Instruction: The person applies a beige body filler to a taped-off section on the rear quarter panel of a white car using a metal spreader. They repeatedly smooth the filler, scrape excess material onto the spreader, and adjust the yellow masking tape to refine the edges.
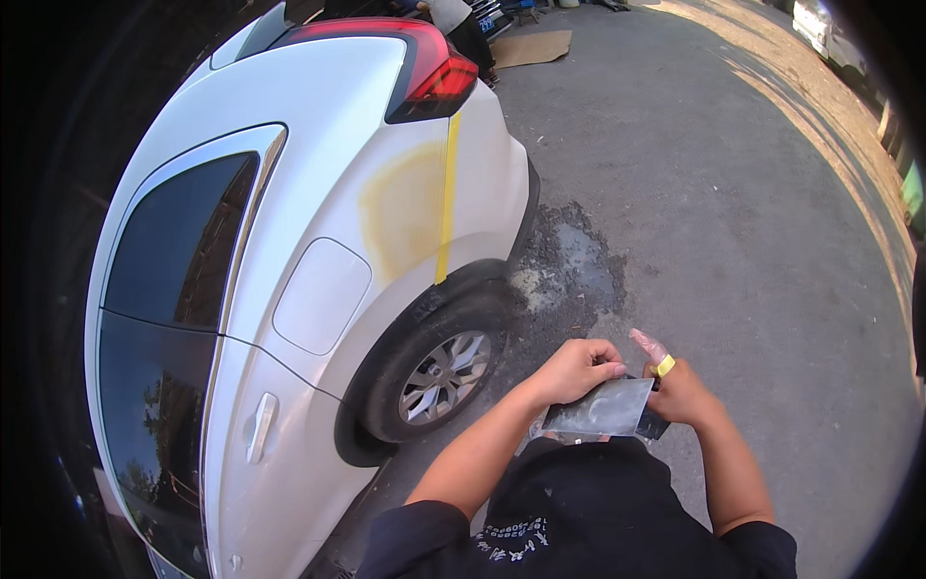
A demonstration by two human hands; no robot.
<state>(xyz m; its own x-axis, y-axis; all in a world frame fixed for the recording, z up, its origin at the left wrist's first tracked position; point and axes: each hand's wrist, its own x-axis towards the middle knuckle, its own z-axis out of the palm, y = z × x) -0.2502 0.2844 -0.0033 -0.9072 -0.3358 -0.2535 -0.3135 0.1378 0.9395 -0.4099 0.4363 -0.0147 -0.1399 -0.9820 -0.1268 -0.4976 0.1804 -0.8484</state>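
Note:
In front of my body I hold a grey rectangular sheet (603, 407) that looks like sandpaper, with pale dusty smears on it. My left hand (582, 372) is closed, its thumb and fingers pinched at the sheet's upper edge. At the sheet's right side my right hand (683, 391) grips a black block (654, 425), partly hidden behind the sheet. Its raised finger has clear wrapping and a band of yellow tape (663, 366). To the left stands a white car (318, 207); its rear side bears a yellowish sanded patch (405, 207) beside a yellow tape strip (448, 198).
The car's rear wheel (444, 376) is close to my left forearm. A wet, stained spot (574, 261) marks the grey pavement (752, 241) behind the wheel. Farther off are a cardboard sheet (532, 48), a person (458, 24) and a white vehicle (820, 29).

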